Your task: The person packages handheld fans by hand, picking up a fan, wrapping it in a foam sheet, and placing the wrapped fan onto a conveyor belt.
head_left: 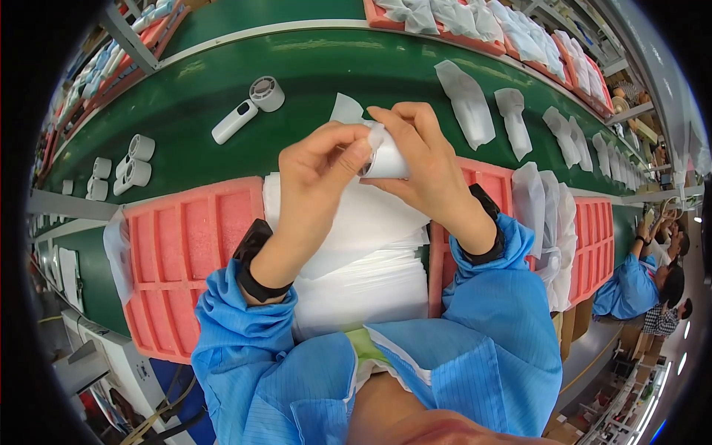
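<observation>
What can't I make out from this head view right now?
- White part held between left hand and right hand: fingers cover most of it, so its shape is unclear.
- Thin white bag behind the hands: mostly hidden by them.
- Pile of white bags: lower part covered by the blue sleeves.
- Bagged pieces far right on the green belt: too small and bent by the lens.

The white device (387,159) is mostly covered by the left hand (317,174) and right hand (424,159), so its shape cannot be told. The stack of white bags (363,259) hides the middle pink foam tray (482,182). Bagged items (623,167) far right are too small to make out.
</observation>
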A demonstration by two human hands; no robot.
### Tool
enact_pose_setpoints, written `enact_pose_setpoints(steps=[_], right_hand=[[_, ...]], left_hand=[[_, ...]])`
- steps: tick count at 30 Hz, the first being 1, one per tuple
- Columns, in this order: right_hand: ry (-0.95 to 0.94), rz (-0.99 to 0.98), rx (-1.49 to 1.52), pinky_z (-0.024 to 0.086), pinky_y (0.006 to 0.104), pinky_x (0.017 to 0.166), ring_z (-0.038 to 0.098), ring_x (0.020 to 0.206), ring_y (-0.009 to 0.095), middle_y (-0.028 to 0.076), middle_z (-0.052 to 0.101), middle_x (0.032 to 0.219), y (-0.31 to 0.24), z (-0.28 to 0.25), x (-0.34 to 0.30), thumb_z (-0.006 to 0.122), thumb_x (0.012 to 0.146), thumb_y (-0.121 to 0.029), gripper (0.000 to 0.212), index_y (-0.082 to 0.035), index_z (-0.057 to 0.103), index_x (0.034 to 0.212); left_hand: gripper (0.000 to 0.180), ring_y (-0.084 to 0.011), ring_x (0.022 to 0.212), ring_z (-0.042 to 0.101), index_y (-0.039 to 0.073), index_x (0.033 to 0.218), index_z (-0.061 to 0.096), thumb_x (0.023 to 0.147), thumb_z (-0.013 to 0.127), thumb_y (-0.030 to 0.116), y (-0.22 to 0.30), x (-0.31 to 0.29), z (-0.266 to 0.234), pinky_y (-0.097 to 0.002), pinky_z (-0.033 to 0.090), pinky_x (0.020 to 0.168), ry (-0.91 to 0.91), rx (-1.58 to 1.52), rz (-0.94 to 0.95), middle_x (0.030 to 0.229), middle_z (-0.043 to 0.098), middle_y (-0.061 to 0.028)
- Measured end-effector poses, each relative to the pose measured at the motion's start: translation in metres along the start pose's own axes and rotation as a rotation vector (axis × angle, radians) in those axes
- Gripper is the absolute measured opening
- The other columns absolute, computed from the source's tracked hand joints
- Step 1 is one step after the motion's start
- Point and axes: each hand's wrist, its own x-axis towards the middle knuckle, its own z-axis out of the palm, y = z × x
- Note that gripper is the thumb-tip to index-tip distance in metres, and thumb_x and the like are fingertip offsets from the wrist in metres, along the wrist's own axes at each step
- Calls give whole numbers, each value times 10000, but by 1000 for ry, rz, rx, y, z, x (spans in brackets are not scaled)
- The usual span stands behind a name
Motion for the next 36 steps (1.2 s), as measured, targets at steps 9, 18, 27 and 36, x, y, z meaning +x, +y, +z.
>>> enact_pose_setpoints(steps=[9, 18, 27, 36], right_hand=[[51, -2, -24, 505, 358, 762, 566, 996, 303, 147, 484, 1144, 28, 11, -3, 798, 633, 5, 667, -24, 492, 1224], [90, 204, 583, 506, 329, 799, 578, 1009, 225, 133, 547, 1095, 3, 11, -7, 765, 712, -81, 603, -10, 426, 1206], [-9, 105, 261, 503, 368, 713, 623, 886, 351, 171, 601, 934, 28, 19, -11, 721, 729, -59, 446, 18, 503, 1111], [43, 253, 61, 485, 348, 735, 634, 872, 305, 166, 612, 977, 10, 21, -12, 683, 819, -91, 380, 5, 522, 1150]], left_hand=[[377, -214, 721, 587, 45, 1024, 693, 667, 709, -76, -13, -9, 21, -292, 474, 566, -24, 824, 605, 943, 606, -92], [581, -234, 905, 612, 89, 1172, 619, 624, 811, 49, -2, 9, -1, -303, 512, 708, 60, 960, 439, 1192, 529, -111], [521, -251, 1140, 505, 103, 1086, 640, 620, 869, 151, 22, 11, -8, -328, 450, 869, -2, 394, 379, 1293, 473, -114], [303, -247, 1113, 515, 65, 930, 641, 684, 816, 85, 19, 8, -4, -321, 444, 823, 66, 928, 748, 1237, 517, -132]])
